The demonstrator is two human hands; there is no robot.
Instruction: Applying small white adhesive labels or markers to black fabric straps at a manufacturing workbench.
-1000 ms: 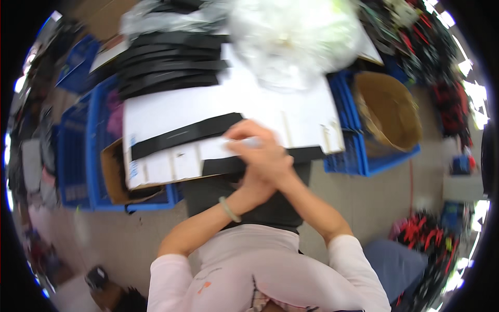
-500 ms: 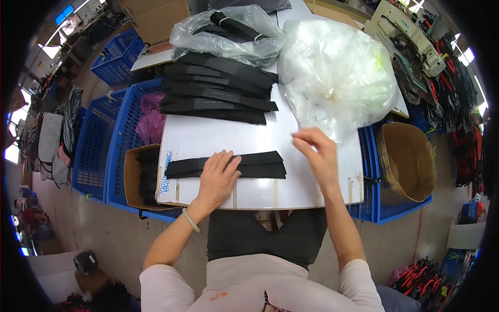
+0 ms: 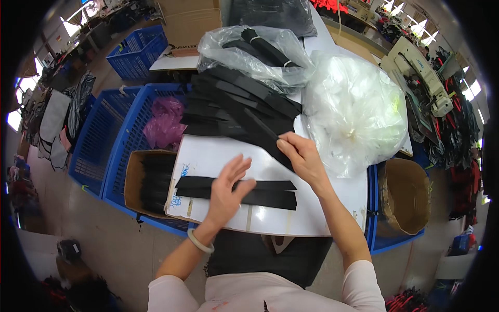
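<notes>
My right hand (image 3: pixel 303 156) pinches the near end of a black fabric strip (image 3: pixel 255 131), which slants up and left across the pile of black strips (image 3: pixel 236 99) at the back of the white table. Just over the near strips is my left hand (image 3: pixel 228 190), its fingers apart and nothing in them. Beneath it lie flat black strips (image 3: pixel 270 199), side by side near the table's front edge; the hand hides their middle. Whether the left hand touches them I cannot tell.
Behind the pile lies an open clear bag (image 3: pixel 218 47) with bundled black strips. A full translucent bag (image 3: pixel 353 104) sits at the right. Cardboard boxes (image 3: pixel 136 179) (image 3: pixel 403 195) flank the white table (image 3: pixel 218 156), with blue crates (image 3: pixel 112 140) at the left.
My right hand has moved from above the bare tabletop to the pile and taken hold of a strip. My left hand has lifted from the near strips. The view has shifted.
</notes>
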